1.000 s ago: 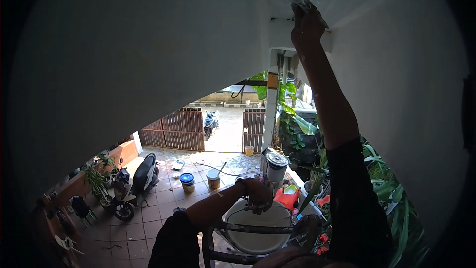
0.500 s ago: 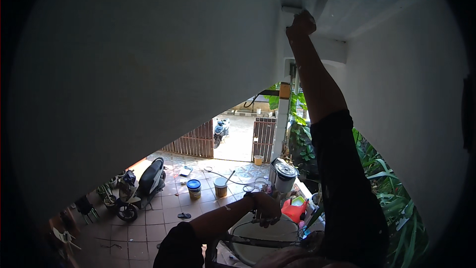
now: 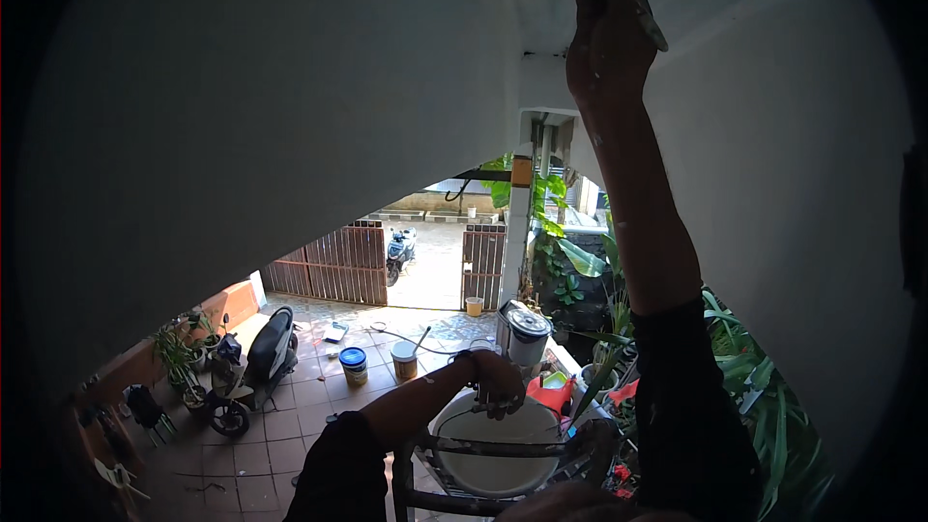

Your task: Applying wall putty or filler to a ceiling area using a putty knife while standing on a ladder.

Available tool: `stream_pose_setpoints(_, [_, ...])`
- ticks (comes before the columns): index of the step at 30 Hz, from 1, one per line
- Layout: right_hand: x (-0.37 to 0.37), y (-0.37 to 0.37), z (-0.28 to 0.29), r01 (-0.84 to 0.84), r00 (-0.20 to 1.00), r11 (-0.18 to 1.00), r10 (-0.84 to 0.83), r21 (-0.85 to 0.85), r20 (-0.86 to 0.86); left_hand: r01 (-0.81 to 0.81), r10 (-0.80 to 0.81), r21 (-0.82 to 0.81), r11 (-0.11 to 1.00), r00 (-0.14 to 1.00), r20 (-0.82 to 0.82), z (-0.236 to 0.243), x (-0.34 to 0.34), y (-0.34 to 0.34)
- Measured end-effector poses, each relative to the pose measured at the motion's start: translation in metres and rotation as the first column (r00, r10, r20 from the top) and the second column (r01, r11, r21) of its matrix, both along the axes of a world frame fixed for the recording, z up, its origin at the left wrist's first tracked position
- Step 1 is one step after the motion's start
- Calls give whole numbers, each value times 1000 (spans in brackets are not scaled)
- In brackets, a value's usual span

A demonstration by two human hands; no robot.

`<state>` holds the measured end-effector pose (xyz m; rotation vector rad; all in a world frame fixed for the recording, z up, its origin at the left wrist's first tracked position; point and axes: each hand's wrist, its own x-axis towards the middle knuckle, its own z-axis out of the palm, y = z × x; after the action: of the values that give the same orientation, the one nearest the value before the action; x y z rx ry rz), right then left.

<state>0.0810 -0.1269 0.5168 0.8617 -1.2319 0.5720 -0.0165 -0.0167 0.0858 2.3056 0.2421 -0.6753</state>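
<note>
My right hand [image 3: 611, 39] is raised to the pale ceiling [image 3: 706, 0]. Its fingers point upward around a small pale, flat-looking thing that I cannot make out, and pale smears mark the skin. Lower down, my left hand [image 3: 498, 385] is closed at the far rim of a large white bucket [image 3: 503, 445], apparently on its thin handle. The finger undersides there are hidden. A dark, paint-spotted ladder frame [image 3: 493, 447] crosses in front of the bucket.
A broad pale slanting surface [image 3: 290, 106] fills the upper left; a pale wall [image 3: 793, 155] is at right. Below on the tiles stand a motor scooter [image 3: 261, 358], a blue-lidded pail [image 3: 354, 364], another pail [image 3: 404, 360] with a stick, and a lidded bin [image 3: 527, 319]. Plants [image 3: 754, 367] grow at right.
My right hand has gone from a bent, fist-like shape near the corner to fingers reaching upward, nearer the ceiling. The whole view has shifted; my left hand stays at the bucket.
</note>
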Motion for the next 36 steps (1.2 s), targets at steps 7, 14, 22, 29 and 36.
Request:
stream_pose_setpoints(7, [-9,-22,-24,248,967,958,-235,148,-96,171,-183,156,973,981,66,5,-2,-7])
stream_pose_setpoints(14, [-12,24,14,409,887,907,-367,105,-280,58,-61,90,994,998,34,1,1,-1])
stream_pose_setpoints(22, [-6,97,12,510,828,860,-500,-30,-255,-78,81,76,994,996,-37,2,-3,-2])
stream_pose_setpoints(29, [7,159,1,644,725,746,-666,-170,-173,-17,13,143,990,999,29,8,-5,-9])
stream_pose_setpoints(36, [13,215,-16,454,830,834,-524,-314,-190,38,-39,13,999,991,127,-4,-7,7])
